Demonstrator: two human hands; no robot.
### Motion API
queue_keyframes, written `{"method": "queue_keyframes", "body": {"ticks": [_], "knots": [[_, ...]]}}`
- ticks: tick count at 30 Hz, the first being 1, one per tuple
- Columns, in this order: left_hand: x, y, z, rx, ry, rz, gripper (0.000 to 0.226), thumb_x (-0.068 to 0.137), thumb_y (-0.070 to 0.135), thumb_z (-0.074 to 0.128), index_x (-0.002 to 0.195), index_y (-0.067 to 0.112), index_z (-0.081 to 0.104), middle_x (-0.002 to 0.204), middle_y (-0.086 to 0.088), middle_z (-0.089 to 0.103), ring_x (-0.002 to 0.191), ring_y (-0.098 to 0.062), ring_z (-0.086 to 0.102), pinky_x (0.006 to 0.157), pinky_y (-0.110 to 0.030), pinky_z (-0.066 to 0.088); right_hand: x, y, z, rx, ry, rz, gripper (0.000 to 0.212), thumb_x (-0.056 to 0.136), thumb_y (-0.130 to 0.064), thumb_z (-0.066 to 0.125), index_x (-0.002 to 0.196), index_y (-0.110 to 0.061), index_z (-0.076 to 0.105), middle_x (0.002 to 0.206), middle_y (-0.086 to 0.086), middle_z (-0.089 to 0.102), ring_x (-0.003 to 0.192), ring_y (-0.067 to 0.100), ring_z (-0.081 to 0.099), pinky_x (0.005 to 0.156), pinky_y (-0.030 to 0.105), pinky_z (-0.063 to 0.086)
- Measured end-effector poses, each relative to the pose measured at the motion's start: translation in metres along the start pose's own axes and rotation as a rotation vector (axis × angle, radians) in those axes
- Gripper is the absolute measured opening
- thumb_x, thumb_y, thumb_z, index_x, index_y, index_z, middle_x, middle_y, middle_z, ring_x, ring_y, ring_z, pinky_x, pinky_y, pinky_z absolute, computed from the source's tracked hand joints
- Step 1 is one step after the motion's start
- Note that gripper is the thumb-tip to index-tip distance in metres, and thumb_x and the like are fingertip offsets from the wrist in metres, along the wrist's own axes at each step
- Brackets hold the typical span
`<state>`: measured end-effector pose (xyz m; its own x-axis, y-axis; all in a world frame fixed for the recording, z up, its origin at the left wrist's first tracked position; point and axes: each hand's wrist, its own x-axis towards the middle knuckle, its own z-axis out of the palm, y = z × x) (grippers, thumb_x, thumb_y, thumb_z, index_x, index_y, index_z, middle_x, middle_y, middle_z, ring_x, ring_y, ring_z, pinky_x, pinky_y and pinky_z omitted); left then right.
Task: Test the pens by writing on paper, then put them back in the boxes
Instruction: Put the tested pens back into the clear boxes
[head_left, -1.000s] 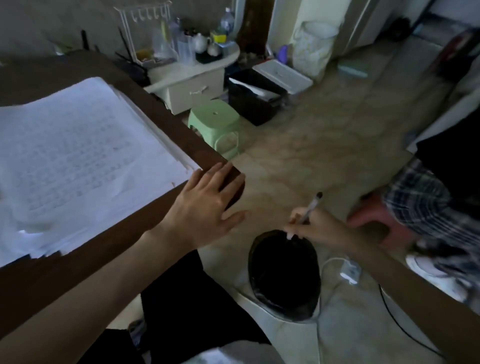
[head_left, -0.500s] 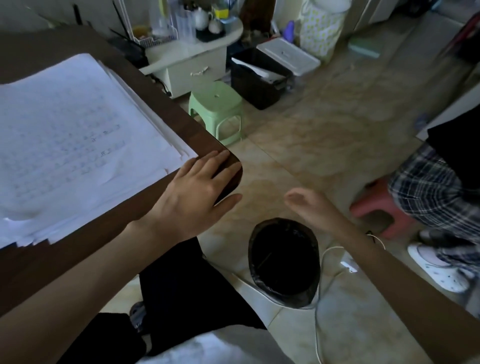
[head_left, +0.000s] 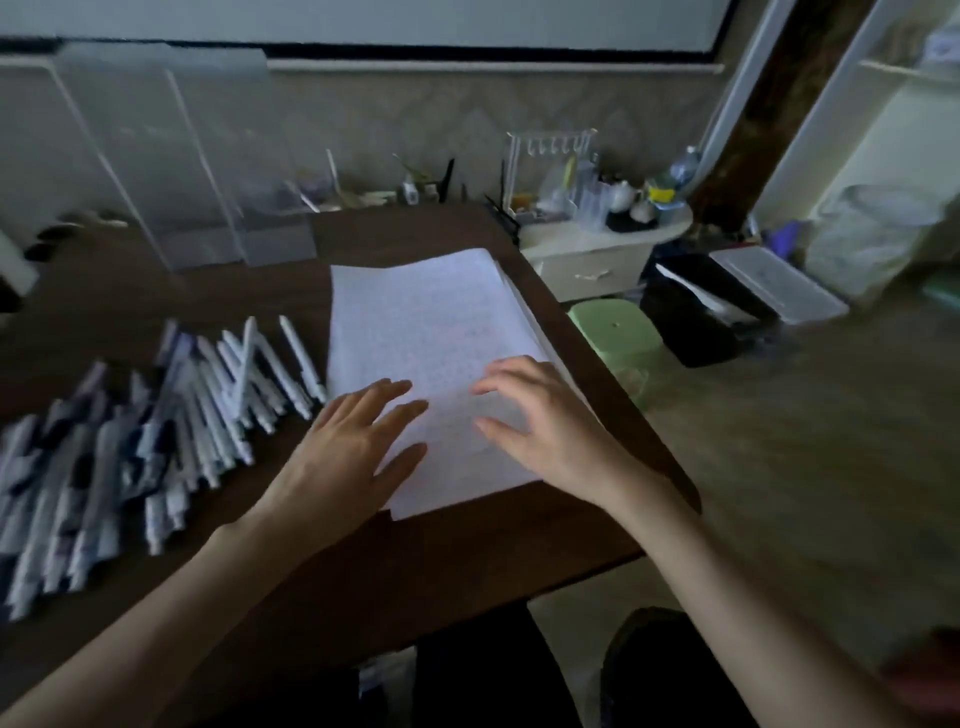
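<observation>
Pens (head_left: 208, 410), likely light, stiff, best pinched mid-barrel, are being left ungripped, left hand (head_left: 343, 457) and right hand (head_left: 545, 431) being spread empty over paper (head_left: 426, 322).

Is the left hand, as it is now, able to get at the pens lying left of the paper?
Probably yes. The left hand lies open at the left edge of the paper, holding nothing, and the nearest pens lie just beside it on the table, with nothing between them.
</observation>
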<state>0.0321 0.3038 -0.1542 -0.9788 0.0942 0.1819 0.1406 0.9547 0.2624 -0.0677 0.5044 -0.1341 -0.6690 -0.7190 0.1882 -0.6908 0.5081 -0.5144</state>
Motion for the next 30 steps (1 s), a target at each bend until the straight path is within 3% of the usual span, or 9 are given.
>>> {"method": "queue_keyframes", "body": {"ticks": [4,11,15,19,24,27,30], "knots": [[-0.024,-0.037,-0.020,0.051,0.061,-0.165,0.054,0.089,0.046,0.034,0.125,0.014,0.057,0.132,-0.013,0.053,0.119,-0.034,0.051,0.094,-0.048,0.042,0.050,-0.040,0.035,-0.020,-0.117,-0.092,0.038,0.094,-0.030,0.056,0.129,-0.017,0.054,0.137,0.001,0.043,0.129,0.018,0.037,0.105,0.030,0.030],[-0.071,-0.086,-0.045,0.046,0.134,-0.388,0.060,0.086,0.052,0.032,0.127,0.016,0.057,0.133,-0.012,0.052,0.121,-0.035,0.049,0.096,-0.049,0.040,0.112,-0.089,0.087,0.028,-0.179,-0.104,0.035,0.097,-0.027,0.050,0.129,-0.012,0.053,0.132,0.005,0.046,0.122,0.024,0.041,0.099,0.033,0.037],[-0.098,-0.111,-0.058,0.109,0.217,-0.678,0.053,0.092,0.047,0.046,0.139,0.022,0.043,0.147,-0.012,0.034,0.136,-0.033,0.027,0.109,-0.049,0.024,0.126,-0.104,0.105,0.089,-0.184,-0.057,0.053,0.096,-0.042,0.047,0.143,-0.021,0.036,0.151,0.003,0.028,0.139,0.022,0.025,0.108,0.036,0.029],[-0.125,-0.126,-0.066,0.017,0.148,-0.963,0.073,0.081,0.069,0.035,0.145,0.037,0.023,0.154,-0.012,0.015,0.140,-0.035,0.014,0.111,-0.050,0.020,0.140,-0.116,0.118,0.064,-0.237,0.040,0.061,0.094,-0.055,0.041,0.148,-0.029,0.025,0.158,0.003,0.013,0.144,0.023,0.012,0.111,0.041,0.025],[-0.130,-0.121,-0.063,-0.176,0.099,-0.970,0.078,0.078,0.072,0.034,0.147,0.040,0.015,0.157,-0.007,0.007,0.142,-0.030,0.012,0.112,-0.046,0.017,0.145,-0.133,0.132,0.001,-0.216,0.048,0.056,0.095,-0.049,0.043,0.143,-0.021,0.037,0.153,0.004,0.027,0.139,0.026,0.021,0.110,0.040,0.026],[-0.122,-0.119,-0.061,-0.232,0.144,-0.947,0.076,0.081,0.068,0.040,0.147,0.038,0.016,0.157,-0.007,0.008,0.142,-0.029,0.010,0.112,-0.044,0.017,0.139,-0.140,0.141,-0.073,-0.213,-0.004,0.056,0.094,-0.047,0.047,0.143,-0.021,0.037,0.152,0.004,0.027,0.139,0.025,0.019,0.111,0.038,0.024],[-0.104,-0.121,-0.060,-0.280,0.129,-0.936,0.081,0.079,0.068,0.043,0.148,0.034,0.016,0.156,-0.010,0.008,0.142,-0.031,0.008,0.112,-0.045,0.017,0.136,-0.143,0.146,-0.058,-0.163,0.071,0.057,0.091,-0.048,0.052,0.140,-0.021,0.040,0.151,0.006,0.026,0.133,0.031,0.024,0.108,0.036,0.027]]}}
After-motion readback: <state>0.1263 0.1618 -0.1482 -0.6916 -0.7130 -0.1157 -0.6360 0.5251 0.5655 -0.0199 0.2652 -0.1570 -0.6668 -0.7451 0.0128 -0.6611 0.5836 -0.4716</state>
